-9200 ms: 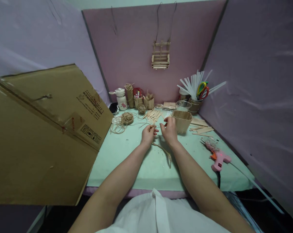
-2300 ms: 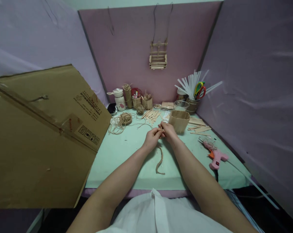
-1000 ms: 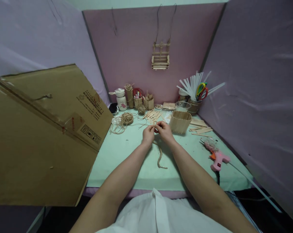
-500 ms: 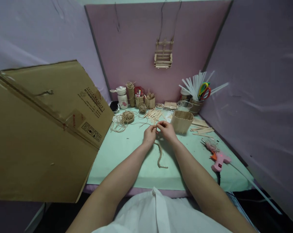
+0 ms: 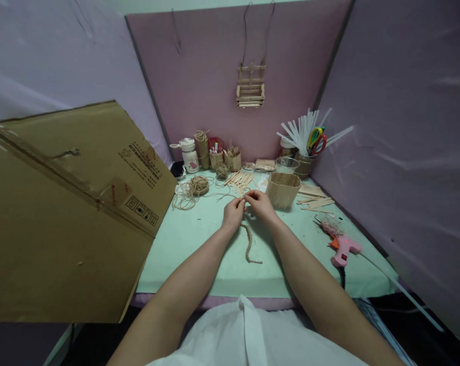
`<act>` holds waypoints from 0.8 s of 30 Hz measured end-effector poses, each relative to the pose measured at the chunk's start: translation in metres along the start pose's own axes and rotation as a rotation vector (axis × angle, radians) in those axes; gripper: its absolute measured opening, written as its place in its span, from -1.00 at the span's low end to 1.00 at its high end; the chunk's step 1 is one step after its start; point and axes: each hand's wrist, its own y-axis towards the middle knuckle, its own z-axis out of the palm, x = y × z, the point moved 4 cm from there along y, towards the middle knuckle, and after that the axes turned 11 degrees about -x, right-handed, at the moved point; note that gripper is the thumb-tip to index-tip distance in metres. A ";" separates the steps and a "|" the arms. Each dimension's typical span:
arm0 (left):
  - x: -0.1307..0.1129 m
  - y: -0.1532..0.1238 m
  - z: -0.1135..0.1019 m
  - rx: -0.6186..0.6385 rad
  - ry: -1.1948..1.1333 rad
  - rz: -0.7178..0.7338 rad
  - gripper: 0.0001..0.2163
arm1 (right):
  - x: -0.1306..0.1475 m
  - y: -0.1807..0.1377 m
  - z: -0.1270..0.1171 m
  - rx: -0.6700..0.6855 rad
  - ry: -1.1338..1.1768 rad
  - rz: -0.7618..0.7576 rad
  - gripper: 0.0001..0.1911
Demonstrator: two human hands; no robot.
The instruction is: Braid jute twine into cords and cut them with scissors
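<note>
A braided length of brown jute twine (image 5: 249, 242) trails toward me across the pale green table (image 5: 184, 244). Its far end rises between my two hands. My left hand (image 5: 233, 212) pinches the strands with closed fingers. My right hand (image 5: 259, 205) meets it fingertip to fingertip, also pinched on the twine. Just right of my right hand stands a small basket made of wooden sticks (image 5: 282, 190).
A big cardboard sheet (image 5: 65, 213) covers the left. A twine ball (image 5: 198, 185) with loose loops and loose wooden sticks (image 5: 240, 180) lie behind my hands. Cups of tools line the back wall. A pink glue gun (image 5: 342, 247) lies at right, flat sticks (image 5: 314, 199) beyond it.
The hands have stayed together at the braid's far end, fingers working. The braid's loose tail has shifted a little on the table. The view has swayed slightly.
</note>
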 end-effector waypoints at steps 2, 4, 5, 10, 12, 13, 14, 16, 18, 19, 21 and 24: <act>-0.002 -0.001 -0.001 -0.001 0.005 0.000 -0.77 | -0.001 -0.001 0.000 -0.016 -0.028 0.017 -0.82; -0.004 -0.002 -0.001 -0.004 -0.007 -0.004 -0.76 | -0.001 -0.002 0.000 -0.005 -0.048 0.044 -0.80; -0.004 -0.002 -0.001 -0.006 -0.016 -0.006 -0.75 | -0.001 -0.003 0.001 0.015 -0.043 0.060 -0.79; -0.003 -0.001 -0.001 -0.007 -0.034 -0.006 -0.77 | 0.000 -0.006 0.003 0.069 0.026 0.091 -0.76; 0.001 0.001 -0.001 -0.026 -0.044 -0.024 -0.79 | 0.000 -0.005 0.003 0.045 0.011 0.055 -0.76; 0.003 0.002 -0.001 -0.045 -0.056 -0.038 -0.81 | 0.000 -0.004 0.003 0.032 -0.004 0.026 -0.77; 0.006 0.004 -0.002 -0.065 -0.070 -0.052 -0.83 | 0.000 -0.003 0.003 0.021 -0.023 -0.007 -0.77; 0.010 0.006 -0.002 -0.101 -0.098 -0.073 -0.85 | -0.002 -0.001 0.003 0.010 -0.070 -0.064 -0.78; 0.012 0.007 -0.002 -0.129 -0.119 -0.087 -0.85 | -0.003 0.001 0.004 0.008 -0.107 -0.096 -0.78; 0.012 0.007 -0.002 -0.135 -0.129 -0.092 -0.86 | -0.004 0.001 0.004 0.012 -0.118 -0.101 -0.77; 0.012 0.006 -0.003 -0.142 -0.145 -0.099 -0.87 | -0.005 0.002 0.005 0.025 -0.123 -0.100 -0.76; 0.008 0.005 -0.005 -0.149 -0.146 -0.084 -0.88 | -0.005 0.001 0.006 0.036 -0.106 -0.095 -0.75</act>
